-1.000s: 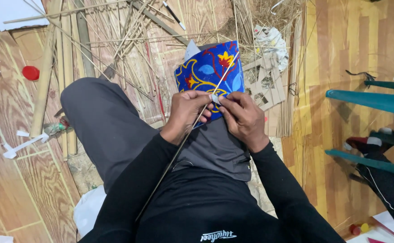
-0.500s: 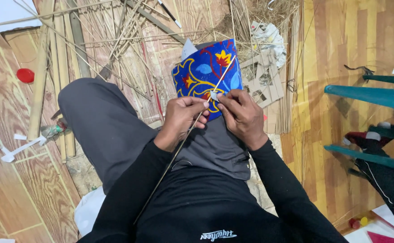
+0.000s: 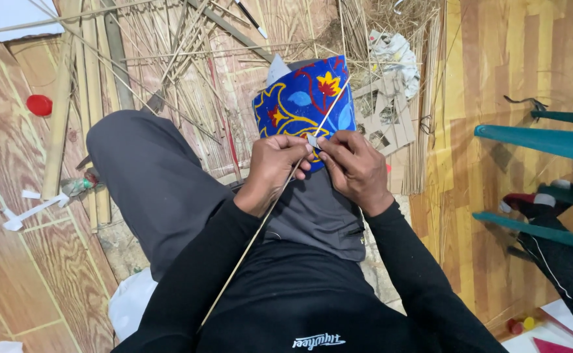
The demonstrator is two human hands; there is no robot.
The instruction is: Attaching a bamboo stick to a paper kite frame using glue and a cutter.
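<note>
A thin stick [image 3: 280, 196] runs slantwise from the person's chest up between both hands and on across a blue cloth [image 3: 303, 104] with red and yellow flowers, which is draped over the raised knee. A small pale blade [image 3: 312, 140] sits against the stick where the hands meet. The left hand [image 3: 274, 168] curls over the stick from the left, fingers closed around it, thumb near the blade. The right hand [image 3: 355, 167] bends in from the right, fingertips pinched on the blade and the stick. Both wrists rest on the grey trousers [image 3: 162, 189], forearms in black sleeves.

Around the lap, the wooden floor [image 3: 495, 72] carries loose reeds [image 3: 168, 59], cardboard pieces [image 3: 387, 117], a red cap [image 3: 39, 104] and green chair legs [image 3: 541, 140] at the right.
</note>
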